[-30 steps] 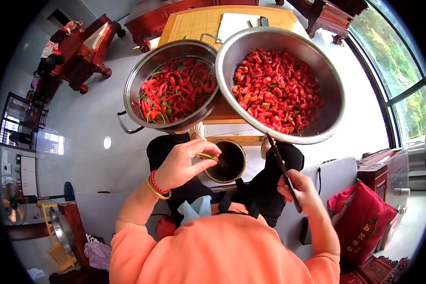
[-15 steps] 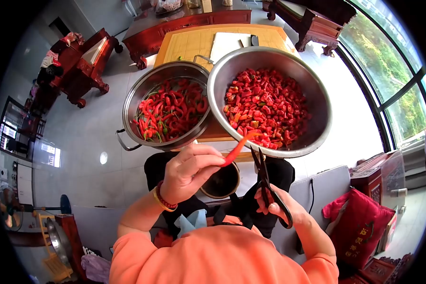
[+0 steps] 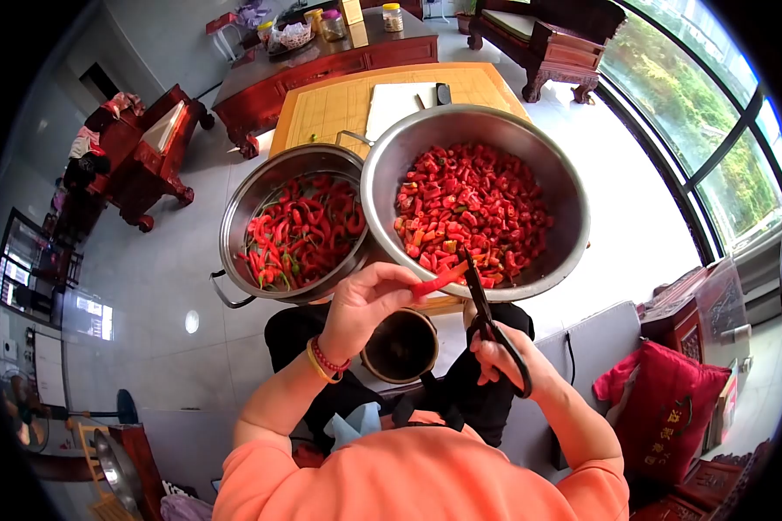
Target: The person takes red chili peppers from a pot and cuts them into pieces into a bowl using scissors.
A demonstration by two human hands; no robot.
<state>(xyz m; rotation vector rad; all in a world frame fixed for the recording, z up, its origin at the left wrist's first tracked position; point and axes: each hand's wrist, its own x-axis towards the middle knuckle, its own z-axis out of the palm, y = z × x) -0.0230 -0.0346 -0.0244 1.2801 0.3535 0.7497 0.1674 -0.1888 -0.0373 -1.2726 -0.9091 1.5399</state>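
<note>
My left hand (image 3: 365, 308) pinches a red chili pepper (image 3: 439, 282) between thumb and fingertips, its free end pointing right over the near rim of the large metal basin (image 3: 567, 187). Black scissors (image 3: 485, 317) are gripped in my right hand (image 3: 504, 356), with their blades upright against the pepper's free end. Whether the blades are fully closed is hard to tell. Cut red chili pieces (image 3: 473, 204) cover the basin's bottom. To its left, a two-handled steel pot (image 3: 233, 208) holds whole red chilies (image 3: 300, 230), some with green stems.
Basin and pot rest at the near end of a wooden table (image 3: 321, 95), where a white board (image 3: 391, 106) lies behind them. A round dark container (image 3: 400, 347) stands between my knees. Right of me is a red cushion (image 3: 669, 408); farther back, a cabinet (image 3: 356, 56) carries jars.
The scissors have come up to the pepper's free end, where before they stood apart. The pepper now lies flatter and looks shorter. The head view has shifted slightly.
</note>
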